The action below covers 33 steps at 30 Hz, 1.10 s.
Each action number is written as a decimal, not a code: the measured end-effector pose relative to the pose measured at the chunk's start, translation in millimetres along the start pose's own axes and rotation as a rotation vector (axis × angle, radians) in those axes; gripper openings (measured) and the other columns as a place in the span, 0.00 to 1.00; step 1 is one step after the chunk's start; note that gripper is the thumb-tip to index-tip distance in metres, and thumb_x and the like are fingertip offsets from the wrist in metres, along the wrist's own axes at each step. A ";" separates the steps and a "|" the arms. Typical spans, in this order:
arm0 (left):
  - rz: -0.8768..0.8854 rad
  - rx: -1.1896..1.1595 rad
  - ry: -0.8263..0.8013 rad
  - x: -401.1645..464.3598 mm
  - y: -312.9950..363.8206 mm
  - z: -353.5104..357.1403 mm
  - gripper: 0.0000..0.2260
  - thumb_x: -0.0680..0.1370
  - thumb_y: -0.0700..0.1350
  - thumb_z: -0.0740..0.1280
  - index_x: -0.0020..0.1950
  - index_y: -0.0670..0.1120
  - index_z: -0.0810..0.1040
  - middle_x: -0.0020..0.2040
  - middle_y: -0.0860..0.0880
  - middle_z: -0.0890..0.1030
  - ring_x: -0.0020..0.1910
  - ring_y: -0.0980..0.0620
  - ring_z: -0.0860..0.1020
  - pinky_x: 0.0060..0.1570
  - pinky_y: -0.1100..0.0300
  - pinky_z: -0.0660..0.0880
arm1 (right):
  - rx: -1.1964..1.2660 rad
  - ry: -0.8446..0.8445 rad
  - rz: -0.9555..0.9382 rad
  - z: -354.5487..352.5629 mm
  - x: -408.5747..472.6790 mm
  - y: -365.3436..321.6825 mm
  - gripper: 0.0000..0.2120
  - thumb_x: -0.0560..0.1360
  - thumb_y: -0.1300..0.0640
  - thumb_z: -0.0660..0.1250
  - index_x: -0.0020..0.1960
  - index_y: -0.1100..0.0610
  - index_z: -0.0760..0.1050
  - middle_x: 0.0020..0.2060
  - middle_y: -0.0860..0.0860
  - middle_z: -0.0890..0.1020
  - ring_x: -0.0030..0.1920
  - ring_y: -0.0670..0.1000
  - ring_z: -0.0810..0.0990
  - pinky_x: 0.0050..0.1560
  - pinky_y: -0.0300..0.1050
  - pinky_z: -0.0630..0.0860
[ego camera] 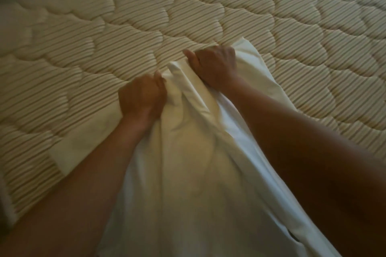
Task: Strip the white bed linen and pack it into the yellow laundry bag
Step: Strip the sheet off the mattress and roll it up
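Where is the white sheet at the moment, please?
In the head view the sheet lies bunched at lower centre on the striped mattress, between both forearms, gripped by the left hand and right hand.

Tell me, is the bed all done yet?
Partly. The striped mattress is mostly bare, so stripping looks well along. The left hand and right hand both grip the white sheet, bunched between them. No yellow bag is in view, so packing is still left.

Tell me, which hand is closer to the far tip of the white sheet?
Right. The right hand grips the white sheet just below its far tip; the left hand grips it lower down, nearer the person.
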<state>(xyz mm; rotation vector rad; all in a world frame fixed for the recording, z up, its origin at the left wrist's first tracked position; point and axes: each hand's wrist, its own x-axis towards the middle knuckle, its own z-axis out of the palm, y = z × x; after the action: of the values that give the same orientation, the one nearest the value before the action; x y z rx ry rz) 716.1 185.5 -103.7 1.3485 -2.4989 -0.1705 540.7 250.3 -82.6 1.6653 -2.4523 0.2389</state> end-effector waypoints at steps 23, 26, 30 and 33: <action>-0.027 0.060 -0.124 42.8 -58.3 58.6 0.27 0.86 0.53 0.49 0.50 0.38 0.82 0.48 0.34 0.83 0.50 0.33 0.81 0.50 0.47 0.74 | 0.550 -0.203 0.211 80.5 -4.7 -25.1 0.23 0.85 0.51 0.51 0.79 0.54 0.58 0.79 0.50 0.60 0.79 0.49 0.52 0.77 0.44 0.44; -0.072 0.027 -0.071 20.1 -49.2 55.3 0.25 0.84 0.53 0.49 0.53 0.36 0.78 0.52 0.32 0.81 0.53 0.32 0.78 0.55 0.43 0.70 | 0.554 -0.358 0.188 53.7 -65.5 -21.7 0.22 0.86 0.50 0.49 0.79 0.52 0.60 0.79 0.48 0.59 0.79 0.47 0.52 0.76 0.44 0.45; -0.155 -0.272 -0.036 -21.9 -10.2 41.6 0.29 0.84 0.56 0.52 0.73 0.33 0.66 0.71 0.30 0.67 0.71 0.33 0.66 0.72 0.44 0.59 | 0.606 -0.337 0.307 17.4 -126.8 -10.2 0.24 0.85 0.46 0.47 0.74 0.54 0.69 0.74 0.51 0.70 0.76 0.50 0.63 0.75 0.46 0.53; -0.075 -0.427 -0.107 -61.2 34.5 25.2 0.29 0.85 0.55 0.53 0.81 0.41 0.55 0.80 0.36 0.55 0.79 0.41 0.55 0.76 0.50 0.51 | 0.626 -0.259 0.396 -6.6 -183.7 -0.7 0.22 0.85 0.49 0.50 0.70 0.57 0.75 0.69 0.52 0.76 0.73 0.50 0.67 0.75 0.43 0.56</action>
<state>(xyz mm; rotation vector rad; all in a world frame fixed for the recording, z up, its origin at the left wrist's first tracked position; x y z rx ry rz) 712.4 254.6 -131.6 1.2750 -2.3127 -0.7630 608.4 417.6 -117.9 1.4335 -3.1154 0.9872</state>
